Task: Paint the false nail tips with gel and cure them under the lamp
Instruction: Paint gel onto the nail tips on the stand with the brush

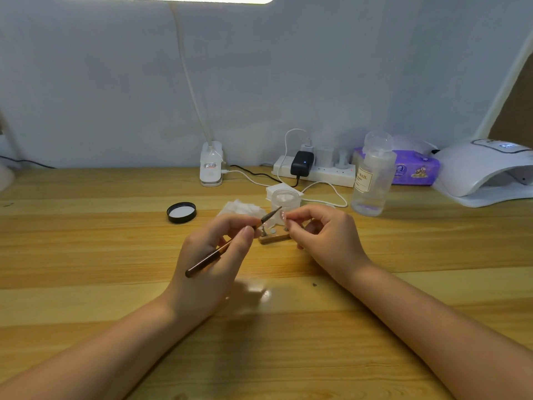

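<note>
the brush (pixel 230 244) lies aslant in the left hand (pixel 215 256), fingers pinched on its shaft, bristle tip up toward the desk's far edge, handle end toward the near edge. the tip almost meets a nail tip (pixel 283 216) pinched in the right hand (pixel 326 236). under both hands sits a wooden holder (pixel 274 237), with an open jar (pixel 284 202), tissue (pixel 240 207) and black lid (pixel 181 212) close behind. the curing lamp (pixel 487 171) stands at the far right edge beside a clear bottle (pixel 372 180). bare desk (pixel 86 284) lies toward the near edge.
</note>
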